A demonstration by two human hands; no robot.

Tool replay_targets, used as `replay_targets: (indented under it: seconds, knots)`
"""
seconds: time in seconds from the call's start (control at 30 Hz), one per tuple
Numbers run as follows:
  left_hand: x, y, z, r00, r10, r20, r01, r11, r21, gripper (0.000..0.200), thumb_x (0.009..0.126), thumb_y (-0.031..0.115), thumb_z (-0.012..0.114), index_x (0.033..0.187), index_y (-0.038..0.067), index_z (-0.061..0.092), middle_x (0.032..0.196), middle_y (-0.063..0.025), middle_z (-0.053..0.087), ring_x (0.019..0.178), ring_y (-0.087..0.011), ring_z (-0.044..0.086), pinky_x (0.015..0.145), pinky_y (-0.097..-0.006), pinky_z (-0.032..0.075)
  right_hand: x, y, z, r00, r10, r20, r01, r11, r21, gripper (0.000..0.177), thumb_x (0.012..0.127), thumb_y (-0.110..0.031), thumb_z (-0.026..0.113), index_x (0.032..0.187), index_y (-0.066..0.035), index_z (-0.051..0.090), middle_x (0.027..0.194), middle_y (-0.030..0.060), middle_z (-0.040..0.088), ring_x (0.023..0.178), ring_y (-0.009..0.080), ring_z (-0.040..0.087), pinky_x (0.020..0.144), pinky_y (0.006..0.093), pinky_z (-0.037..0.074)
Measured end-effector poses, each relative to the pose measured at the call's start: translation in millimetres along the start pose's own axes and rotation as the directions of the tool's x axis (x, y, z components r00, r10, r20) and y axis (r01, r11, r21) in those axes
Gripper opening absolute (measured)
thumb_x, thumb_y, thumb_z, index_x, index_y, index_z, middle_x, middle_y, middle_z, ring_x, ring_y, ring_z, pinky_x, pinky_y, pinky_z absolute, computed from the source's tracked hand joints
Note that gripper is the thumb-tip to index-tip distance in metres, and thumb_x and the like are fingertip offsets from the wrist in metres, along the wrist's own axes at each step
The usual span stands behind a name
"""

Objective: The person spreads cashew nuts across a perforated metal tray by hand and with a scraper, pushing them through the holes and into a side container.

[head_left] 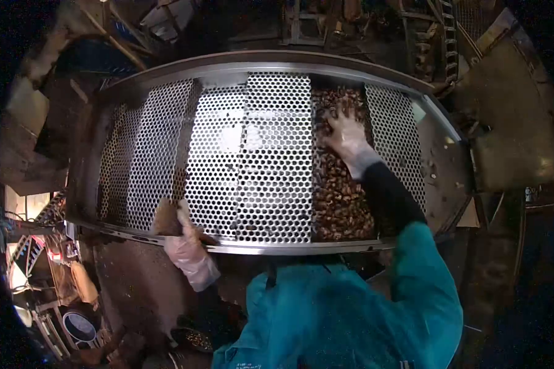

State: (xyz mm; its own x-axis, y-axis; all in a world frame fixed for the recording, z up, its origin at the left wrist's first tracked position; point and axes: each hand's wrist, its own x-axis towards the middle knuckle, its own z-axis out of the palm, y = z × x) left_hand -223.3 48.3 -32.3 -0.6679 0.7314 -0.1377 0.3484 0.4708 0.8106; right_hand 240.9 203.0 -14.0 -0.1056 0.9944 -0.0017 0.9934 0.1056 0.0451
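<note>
My right hand [349, 140], in a thin see-through glove, lies with spread fingers on a strip of small brown nuts or beans [341, 212]; their exact kind is hard to tell. This strip shows between perforated metal sheets [274, 160] in a long metal-framed tray [277, 250]. At the tray's near edge, left of the middle, my left hand [191, 249] wears a similar glove. Its fingers are closed on a flat tan piece [166, 216], which stands up at the edge of a perforated sheet.
A bare metal end section [446, 178] with a few scattered nuts closes the tray on the right. Below left stands a round container [80, 326] near boards. A bowl-like vessel [194, 338] with small pieces is low by my body. A ladder-like chain [449, 40] stands behind.
</note>
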Motion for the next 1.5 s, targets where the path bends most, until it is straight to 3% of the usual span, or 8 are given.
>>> replay_targets:
  seconds: [0.2,0.3,0.57,0.73,0.93,1.1,1.37,1.5]
  knots:
    - [-45,16,44,0.396,0.894,-0.210,-0.723,0.444,0.529,0.025,0.095,0.020,0.075,0.113,0.003,0.075,0.095,-0.0158,0.076,0.072,-0.0252,0.072,0.070,-0.0398,0.059,66,87,261,0.953,-0.115,-0.281,0.000,0.927,-0.376,0.037,0.099,-0.020,0.062,0.133,-0.005,0.055,0.107,0.0081,0.066,0.091,0.0197,0.063,0.070,0.0333,0.060]
    - [-19,-8,20,0.810,0.573,-0.129,-0.530,0.807,0.260,0.035,0.095,0.024,0.076,0.121,0.002,0.072,0.090,-0.0153,0.075,0.066,-0.0236,0.072,0.057,-0.0374,0.056,6,65,185,0.837,-0.402,-0.372,0.033,0.715,-0.698,0.022,0.100,-0.017,0.059,0.115,-0.003,0.066,0.096,0.0119,0.068,0.091,0.0233,0.067,0.078,0.0355,0.059]
    - [-18,31,-3,0.898,0.388,-0.206,-0.388,0.921,0.039,0.034,0.095,0.022,0.075,0.108,-0.010,0.072,0.078,-0.0120,0.074,0.062,-0.0214,0.070,0.056,-0.0325,0.056,-69,102,15,0.934,0.203,-0.295,0.097,0.651,0.753,0.021,0.100,-0.020,0.062,0.112,-0.004,0.066,0.092,0.0083,0.068,0.086,0.0219,0.067,0.079,0.0366,0.059]
    - [-23,-3,17,0.506,0.814,-0.284,-0.656,0.577,0.487,0.029,0.094,0.021,0.076,0.092,-0.009,0.074,0.068,-0.0091,0.069,0.051,-0.0212,0.063,0.045,-0.0350,0.048,-52,148,19,0.964,0.118,-0.240,-0.062,0.971,0.230,0.030,0.101,-0.031,0.063,0.111,-0.003,0.067,0.112,0.0092,0.068,0.098,0.0224,0.068,0.080,0.0396,0.061]
    - [-75,74,13,0.949,0.267,-0.169,-0.292,0.945,-0.146,0.031,0.099,0.022,0.071,0.098,-0.009,0.074,0.083,-0.0102,0.077,0.046,-0.0148,0.057,0.042,-0.0263,0.044,67,62,26,0.990,-0.015,-0.138,0.024,0.998,0.065,0.052,0.100,-0.040,0.061,0.143,-0.012,0.056,0.148,0.0203,0.052,0.122,0.0302,0.061,0.092,0.0459,0.058]
    - [-40,3,7,0.491,0.868,0.080,-0.560,0.243,0.792,0.045,0.100,0.018,0.069,0.135,-0.009,0.058,0.089,-0.0124,0.078,0.053,-0.0170,0.065,0.041,-0.0286,0.045,73,26,41,0.974,-0.071,-0.216,0.128,0.957,0.261,0.035,0.096,-0.031,0.064,0.125,-0.013,0.068,0.105,0.0192,0.073,0.098,0.0331,0.070,0.087,0.0439,0.057]
    - [-50,72,-11,0.985,0.147,-0.091,-0.133,0.981,0.138,0.026,0.102,0.009,0.063,0.120,-0.008,0.069,0.103,-0.0167,0.076,0.057,-0.0119,0.066,0.046,-0.0235,0.049,-7,93,15,0.988,0.093,0.124,-0.132,0.926,0.355,0.030,0.100,-0.024,0.062,0.124,-0.008,0.068,0.110,0.0179,0.070,0.097,0.0277,0.070,0.085,0.0399,0.059]
    - [-38,16,12,0.691,0.670,-0.271,-0.682,0.729,0.061,0.027,0.099,0.006,0.065,0.121,-0.010,0.068,0.112,-0.0182,0.075,0.090,-0.0118,0.072,0.057,-0.0190,0.052,-91,132,-27,0.977,0.204,0.062,-0.200,0.978,-0.057,0.032,0.100,-0.024,0.064,0.127,-0.007,0.066,0.116,0.0187,0.069,0.103,0.0273,0.069,0.088,0.0375,0.058]
